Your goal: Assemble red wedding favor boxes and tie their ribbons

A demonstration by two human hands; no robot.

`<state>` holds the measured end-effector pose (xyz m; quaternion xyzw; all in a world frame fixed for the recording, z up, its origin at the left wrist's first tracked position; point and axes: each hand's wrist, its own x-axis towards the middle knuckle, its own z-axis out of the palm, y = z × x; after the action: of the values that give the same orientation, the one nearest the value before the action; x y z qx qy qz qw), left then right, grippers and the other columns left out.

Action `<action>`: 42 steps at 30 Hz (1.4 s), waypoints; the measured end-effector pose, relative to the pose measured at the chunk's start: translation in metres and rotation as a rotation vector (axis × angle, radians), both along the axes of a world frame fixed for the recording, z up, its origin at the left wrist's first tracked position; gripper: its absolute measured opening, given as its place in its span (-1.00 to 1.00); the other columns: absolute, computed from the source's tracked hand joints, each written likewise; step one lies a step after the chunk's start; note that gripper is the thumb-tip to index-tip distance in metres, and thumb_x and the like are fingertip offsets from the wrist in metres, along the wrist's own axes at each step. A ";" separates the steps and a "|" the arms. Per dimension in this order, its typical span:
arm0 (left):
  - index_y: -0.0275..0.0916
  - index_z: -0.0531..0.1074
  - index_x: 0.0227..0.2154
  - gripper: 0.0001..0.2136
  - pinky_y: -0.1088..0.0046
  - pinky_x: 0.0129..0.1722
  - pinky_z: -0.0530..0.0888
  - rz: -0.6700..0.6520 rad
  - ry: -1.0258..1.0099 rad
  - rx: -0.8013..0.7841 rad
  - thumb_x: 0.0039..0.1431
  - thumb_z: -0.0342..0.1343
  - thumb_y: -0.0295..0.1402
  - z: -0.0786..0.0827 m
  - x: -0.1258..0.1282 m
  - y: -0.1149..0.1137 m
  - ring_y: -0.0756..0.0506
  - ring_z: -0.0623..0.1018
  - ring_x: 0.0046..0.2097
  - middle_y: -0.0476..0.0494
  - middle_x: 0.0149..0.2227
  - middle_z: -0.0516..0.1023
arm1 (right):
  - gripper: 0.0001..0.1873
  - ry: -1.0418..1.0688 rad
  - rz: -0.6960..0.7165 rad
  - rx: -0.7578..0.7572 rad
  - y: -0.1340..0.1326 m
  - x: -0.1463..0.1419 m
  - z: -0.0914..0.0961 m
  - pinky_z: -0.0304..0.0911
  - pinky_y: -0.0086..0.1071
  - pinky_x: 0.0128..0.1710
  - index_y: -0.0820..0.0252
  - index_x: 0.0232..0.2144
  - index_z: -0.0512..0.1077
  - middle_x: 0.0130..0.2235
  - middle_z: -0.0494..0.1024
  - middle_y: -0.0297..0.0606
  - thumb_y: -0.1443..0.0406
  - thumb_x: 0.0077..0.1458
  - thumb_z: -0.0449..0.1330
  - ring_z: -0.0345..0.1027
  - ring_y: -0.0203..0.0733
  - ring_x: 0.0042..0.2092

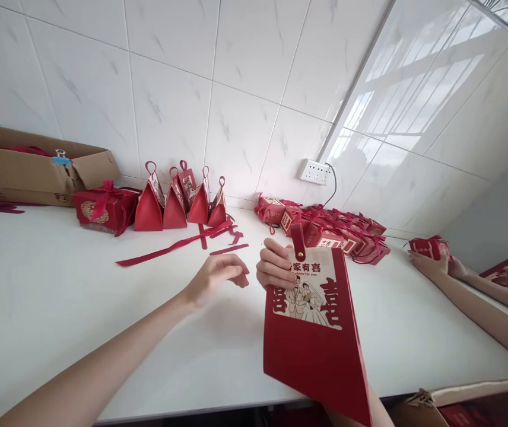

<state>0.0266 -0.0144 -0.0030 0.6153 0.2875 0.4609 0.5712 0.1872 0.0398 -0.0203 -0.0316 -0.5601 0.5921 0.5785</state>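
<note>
A red wedding gift box [311, 356] with a printed bride and groom is in my right hand [276, 265], whose fingers are curled over its top left edge. From the box's top rises a red strap [298, 242] with a brass-coloured snap. My left hand [222, 274] hovers over the white table to the left of the box. Its fingers are loosely bent and nothing shows in them. Past that hand lie a long red ribbon [169, 244] and several short red straps [229, 249].
Several peaked red boxes [174, 204] stand along the tiled wall beside a ribboned box [105, 209] and a cardboard carton [18, 172]. A pile of ribboned boxes [325, 228] lies ahead right. At far right another person's hands [432, 265] hold a red box [429, 246].
</note>
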 end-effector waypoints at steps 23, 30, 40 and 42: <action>-0.26 0.37 -0.53 -0.79 0.54 -0.56 0.29 0.342 0.094 0.199 0.03 0.14 -0.22 0.018 -0.014 -0.003 0.04 0.32 -0.55 0.06 -0.61 0.30 | -0.68 -0.637 -0.722 -0.059 -0.055 -0.012 0.045 0.06 -0.51 -0.65 0.18 -0.61 0.30 -0.62 0.34 -0.41 0.10 -0.06 0.24 0.14 -0.38 -0.60; -0.27 0.38 -0.55 -0.81 0.54 -0.58 0.30 0.343 0.099 0.139 -0.02 0.18 -0.24 0.019 -0.012 -0.006 0.03 0.35 -0.56 0.04 -0.60 0.34 | -0.75 -0.651 -0.622 -0.064 -0.056 -0.010 0.049 0.16 -0.51 -0.58 0.20 -0.54 0.37 -0.52 0.42 -0.36 0.14 -0.03 0.20 0.26 -0.34 -0.53; -0.25 0.28 -0.66 -0.77 0.56 -0.64 0.23 0.415 0.092 0.103 -0.04 0.18 -0.30 0.021 -0.008 -0.014 0.06 0.29 -0.60 0.08 -0.66 0.27 | -0.79 -0.656 -0.503 -0.073 -0.057 -0.008 0.049 0.09 -0.51 -0.58 0.22 -0.58 0.40 -0.56 0.36 -0.38 0.20 -0.06 0.18 0.17 -0.37 -0.55; -0.25 0.29 -0.67 -0.75 0.55 -0.64 0.24 0.416 0.105 0.113 -0.02 0.17 -0.28 0.022 -0.007 -0.016 0.06 0.29 -0.60 0.07 -0.66 0.27 | -0.78 -0.668 -0.483 -0.075 -0.057 -0.006 0.050 0.05 -0.51 -0.61 0.23 -0.59 0.40 -0.58 0.34 -0.39 0.20 -0.06 0.17 0.10 -0.40 -0.59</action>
<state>0.0196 -0.0308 0.0190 0.5970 0.4113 0.5515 0.4126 0.1809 -0.0176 0.0300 -0.3735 -0.6716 0.4165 0.4858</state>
